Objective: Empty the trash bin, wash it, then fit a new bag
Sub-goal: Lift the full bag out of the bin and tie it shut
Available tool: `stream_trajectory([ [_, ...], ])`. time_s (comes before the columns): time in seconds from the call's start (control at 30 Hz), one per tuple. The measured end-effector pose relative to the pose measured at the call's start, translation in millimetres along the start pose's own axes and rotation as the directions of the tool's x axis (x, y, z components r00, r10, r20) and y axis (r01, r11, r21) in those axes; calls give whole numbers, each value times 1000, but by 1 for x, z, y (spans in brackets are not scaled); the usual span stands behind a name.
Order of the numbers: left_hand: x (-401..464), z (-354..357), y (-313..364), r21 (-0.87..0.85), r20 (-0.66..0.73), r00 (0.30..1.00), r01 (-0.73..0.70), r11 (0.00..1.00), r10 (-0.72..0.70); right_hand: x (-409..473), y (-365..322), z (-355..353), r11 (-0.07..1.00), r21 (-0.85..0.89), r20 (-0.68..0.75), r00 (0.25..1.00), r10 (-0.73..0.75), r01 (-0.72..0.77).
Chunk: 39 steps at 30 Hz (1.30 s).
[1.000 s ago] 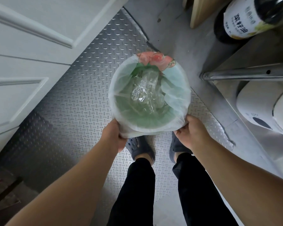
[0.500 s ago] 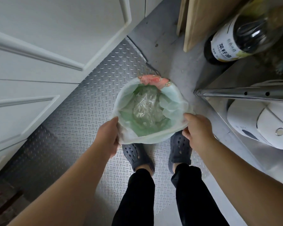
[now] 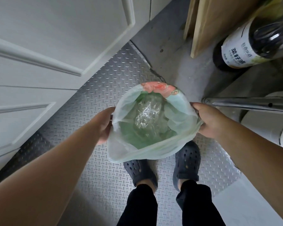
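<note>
A small round trash bin stands on the floor just in front of my feet, almost wholly covered by its pale green bag point(image 3: 137, 150); only a pink-patterned bit of the bin's far rim point(image 3: 158, 88) shows. Crumpled clear plastic point(image 3: 145, 116) lies inside the bag. My left hand point(image 3: 104, 126) holds the bag's left edge and my right hand point(image 3: 207, 121) grips its right edge, which is pulled up and outward from the rim. The near edge of the bag sags loose over my shoes.
White panelled cabinet doors point(image 3: 55, 46) close off the left. On the right are a metal rack leg point(image 3: 248, 104), a dark oil bottle point(image 3: 251, 46), a wooden board point(image 3: 211, 25) and a white appliance point(image 3: 268, 128). The floor is patterned metal plate point(image 3: 96, 176).
Both hands have moved from the bin's near edge up to its left and right sides. The bag's rim has come loose from the bin and is lifted.
</note>
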<state>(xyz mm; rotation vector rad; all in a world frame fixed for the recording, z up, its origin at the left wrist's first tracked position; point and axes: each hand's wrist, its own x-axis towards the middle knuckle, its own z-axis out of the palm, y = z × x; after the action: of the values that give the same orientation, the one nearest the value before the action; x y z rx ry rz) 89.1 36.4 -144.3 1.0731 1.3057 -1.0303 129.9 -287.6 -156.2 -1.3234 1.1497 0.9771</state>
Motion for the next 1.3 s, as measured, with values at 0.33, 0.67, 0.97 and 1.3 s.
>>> stream_trajectory([
  [0.33, 7, 10, 20, 53, -336, 923, -180, 982, 188, 9, -19, 4, 883, -405, -167, 930, -326, 237],
  [0.67, -43, 18, 41, 101, -521, 622, -635, 766, 585, -44, -47, 13, 491, -646, -103, 570, -815, 585],
  [0.97, -83, -1, 3, 336, -498, 601, -531, 778, 626, -92, -15, -23, 238, -782, 25, 411, -911, 576],
  [1.3, -85, -26, -26, -110, -212, 872, -470, 876, 441, -87, 23, -56, 403, -635, 37, 548, -836, 659],
])
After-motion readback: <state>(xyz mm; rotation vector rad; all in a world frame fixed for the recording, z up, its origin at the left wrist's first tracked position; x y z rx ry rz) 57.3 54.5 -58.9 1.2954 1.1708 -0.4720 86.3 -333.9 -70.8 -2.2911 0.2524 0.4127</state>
